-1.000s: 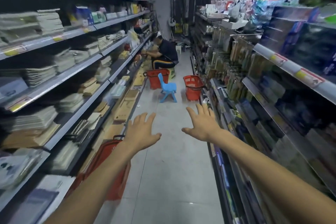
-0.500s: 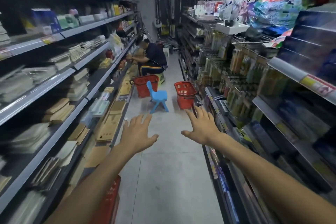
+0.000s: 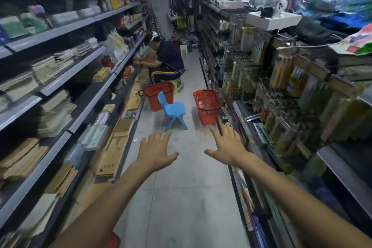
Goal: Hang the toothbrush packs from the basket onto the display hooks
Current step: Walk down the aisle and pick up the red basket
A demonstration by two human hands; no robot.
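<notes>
Task looks barely started. The left hand and right hand both stretch forward over the aisle floor, fingers spread apart and holding nothing. There is no toothbrush pack in either hand.

One red basket sits on the floor well ahead, just beside the right-hand shelving and near a blue chair. It is probably the source basket, but its contents are not visible from here. A second basket, also red, stands further left by a seated person. I cannot tell which basket holds the packs.

The display hooks on the right rack carry hanging packs, too blurred to say whether they are toothbrushes. No hanging can be judged done.

Still left: get to the basket, take a pack, slide it onto a hook, and repeat until the basket is empty.
</notes>
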